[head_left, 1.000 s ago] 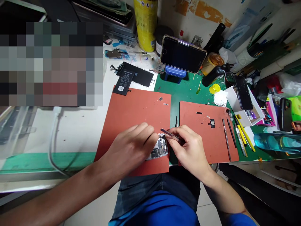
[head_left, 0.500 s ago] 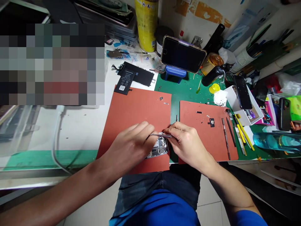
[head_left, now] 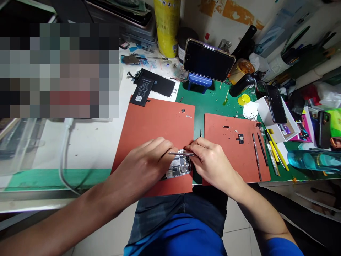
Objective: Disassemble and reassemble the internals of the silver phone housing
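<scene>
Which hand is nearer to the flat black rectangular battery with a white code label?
Left. The left hand sits below the battery in the picture, slightly rightward; the right hand is also below it, but much farther right.

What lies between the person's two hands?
In the head view: an opened phone, partly hidden by the left hand, and a slim tool in the right hand.
</scene>
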`<state>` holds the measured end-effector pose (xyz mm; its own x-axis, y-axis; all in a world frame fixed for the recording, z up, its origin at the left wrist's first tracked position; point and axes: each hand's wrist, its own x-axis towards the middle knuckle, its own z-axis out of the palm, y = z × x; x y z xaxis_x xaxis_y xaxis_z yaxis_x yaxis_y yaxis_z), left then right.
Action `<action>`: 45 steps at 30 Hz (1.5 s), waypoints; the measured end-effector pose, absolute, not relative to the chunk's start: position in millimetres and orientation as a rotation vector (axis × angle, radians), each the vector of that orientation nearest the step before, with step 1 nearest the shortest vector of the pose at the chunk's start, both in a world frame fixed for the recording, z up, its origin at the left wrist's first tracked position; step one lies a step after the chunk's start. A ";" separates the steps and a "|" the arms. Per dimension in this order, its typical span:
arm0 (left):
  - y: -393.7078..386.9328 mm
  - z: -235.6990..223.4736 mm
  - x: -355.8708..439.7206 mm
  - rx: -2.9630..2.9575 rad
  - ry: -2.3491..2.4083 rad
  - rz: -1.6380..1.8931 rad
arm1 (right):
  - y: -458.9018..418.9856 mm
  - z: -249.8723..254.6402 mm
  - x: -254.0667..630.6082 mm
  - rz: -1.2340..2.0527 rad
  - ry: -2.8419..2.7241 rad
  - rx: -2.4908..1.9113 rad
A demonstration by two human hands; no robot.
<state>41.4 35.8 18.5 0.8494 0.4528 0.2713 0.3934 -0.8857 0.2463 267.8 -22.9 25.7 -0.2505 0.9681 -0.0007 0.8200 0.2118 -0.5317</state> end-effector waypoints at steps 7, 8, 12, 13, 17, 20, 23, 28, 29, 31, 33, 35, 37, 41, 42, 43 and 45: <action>38.3 18.0 41.2 2.732 0.664 0.410 | -23.1 25.6 268.6 0.624 -2.169 -1.666; 38.5 17.5 40.9 2.730 0.655 0.417 | -23.2 25.6 268.8 0.624 -2.173 -1.665; 38.1 16.8 36.8 2.802 0.613 0.441 | -24.6 25.1 268.9 0.617 -2.177 -1.664; 37.8 17.0 35.2 2.851 0.608 0.441 | -25.0 24.9 268.9 0.617 -2.176 -1.662; 37.7 17.7 30.6 3.052 0.597 0.410 | -26.2 23.5 268.9 0.625 -2.175 -1.654; 38.5 18.0 30.9 3.145 0.543 0.406 | -26.3 22.3 268.9 0.610 -2.171 -1.655; 39.7 19.1 32.5 3.241 0.502 0.402 | -26.1 21.8 268.8 0.610 -2.170 -1.657; 43.1 24.0 30.3 3.227 0.445 0.368 | -25.5 23.6 268.7 0.648 -2.172 -1.675; 43.8 24.7 29.2 3.211 0.463 0.350 | -25.3 24.2 268.7 0.659 -2.175 -1.682; 44.6 25.2 27.3 3.198 0.478 0.329 | -25.1 25.0 268.7 0.675 -2.179 -1.694; 44.8 25.0 26.6 3.207 0.480 0.319 | -25.1 25.3 268.7 0.681 -2.177 -1.700; 44.2 25.0 27.3 3.223 0.481 0.312 | -25.2 25.2 268.8 0.683 -2.176 -1.703; 43.5 25.7 29.0 3.237 0.480 0.311 | -25.5 24.9 268.9 0.681 -2.176 -1.704; 42.9 27.3 31.4 3.263 0.467 0.337 | -26.1 24.0 268.9 0.682 -2.166 -1.691; 43.0 27.1 31.2 3.264 0.465 0.342 | -26.3 23.8 268.9 0.682 -2.162 -1.687; 43.2 26.7 30.8 3.258 0.468 0.340 | -26.4 23.5 268.9 0.680 -2.161 -1.683; 43.7 25.2 29.4 3.226 0.477 0.327 | -26.6 23.2 268.9 0.673 -2.159 -1.680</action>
